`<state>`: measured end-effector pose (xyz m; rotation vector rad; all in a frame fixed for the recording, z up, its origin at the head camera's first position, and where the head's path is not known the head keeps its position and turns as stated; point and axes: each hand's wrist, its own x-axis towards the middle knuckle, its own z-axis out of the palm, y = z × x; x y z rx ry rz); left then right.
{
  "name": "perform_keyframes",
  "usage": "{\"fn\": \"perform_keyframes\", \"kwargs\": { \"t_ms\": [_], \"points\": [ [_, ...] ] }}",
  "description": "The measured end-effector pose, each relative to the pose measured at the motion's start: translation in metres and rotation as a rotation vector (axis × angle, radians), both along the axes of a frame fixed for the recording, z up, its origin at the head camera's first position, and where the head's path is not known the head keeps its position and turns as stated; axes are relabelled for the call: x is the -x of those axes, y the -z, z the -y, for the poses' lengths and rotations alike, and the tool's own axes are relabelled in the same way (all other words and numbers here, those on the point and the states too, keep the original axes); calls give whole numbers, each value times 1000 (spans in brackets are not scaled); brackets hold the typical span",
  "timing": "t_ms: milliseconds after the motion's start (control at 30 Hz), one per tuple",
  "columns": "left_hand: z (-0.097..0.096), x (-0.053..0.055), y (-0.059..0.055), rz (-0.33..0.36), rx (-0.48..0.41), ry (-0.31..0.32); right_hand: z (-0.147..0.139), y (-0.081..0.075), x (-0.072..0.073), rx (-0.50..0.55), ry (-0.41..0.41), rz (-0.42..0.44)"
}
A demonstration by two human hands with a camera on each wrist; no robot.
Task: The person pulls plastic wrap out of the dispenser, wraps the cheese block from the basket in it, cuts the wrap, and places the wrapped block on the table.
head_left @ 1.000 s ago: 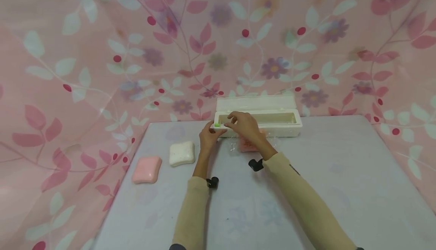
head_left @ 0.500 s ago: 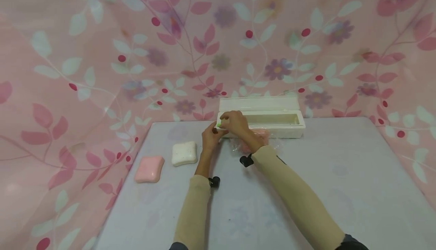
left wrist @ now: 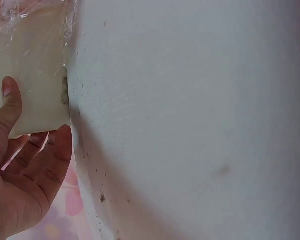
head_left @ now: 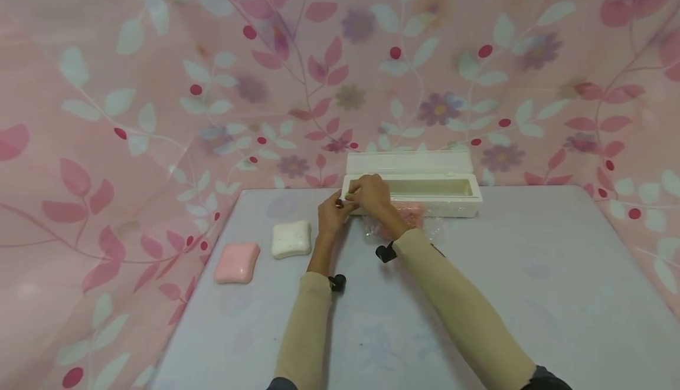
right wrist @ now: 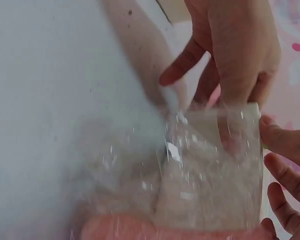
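Observation:
A long white cling film dispenser box (head_left: pixel 451 208) stands at the back of the table with its lid (head_left: pixel 409 161) raised. My left hand (head_left: pixel 332 218) grips its left end; in the left wrist view the thumb (left wrist: pixel 11 100) presses the front face and the fingers lie around the end. My right hand (head_left: pixel 370 194) is at the top front edge of that end, its fingertips pinching a small green slide cutter (right wrist: pixel 264 146) that they mostly cover. Clear film (right wrist: pixel 190 175) hangs down the front of the box, over a pink bar of soap (head_left: pixel 413 215) lying before it.
To the left of my arms, a white speckled soap bar (head_left: pixel 291 239) and a pink soap bar (head_left: pixel 236 263) lie unwrapped on the pale tablecloth (head_left: pixel 531 295). A flowered pink curtain (head_left: pixel 329 65) hangs right behind the dispenser.
My right hand has moved a little left and down onto the green slide cutter, which showed uncovered a second ago. My left hand keeps its hold on the dispenser's end.

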<state>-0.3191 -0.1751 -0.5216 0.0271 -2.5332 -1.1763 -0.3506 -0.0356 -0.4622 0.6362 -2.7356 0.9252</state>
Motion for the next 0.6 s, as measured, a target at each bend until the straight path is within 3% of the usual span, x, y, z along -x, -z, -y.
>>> {"fn": "perform_keyframes", "kwargs": {
  "t_ms": [367,500,600],
  "points": [
    [-9,7,4,-10,-44,60,-48,-3,4,52,28,98],
    [-4,9,2,-9,-44,41,-95,-8,4,-2,48,131],
    [4,9,1,-4,-39,1,-150,-10,1,-60,33,86]
  ]
}}
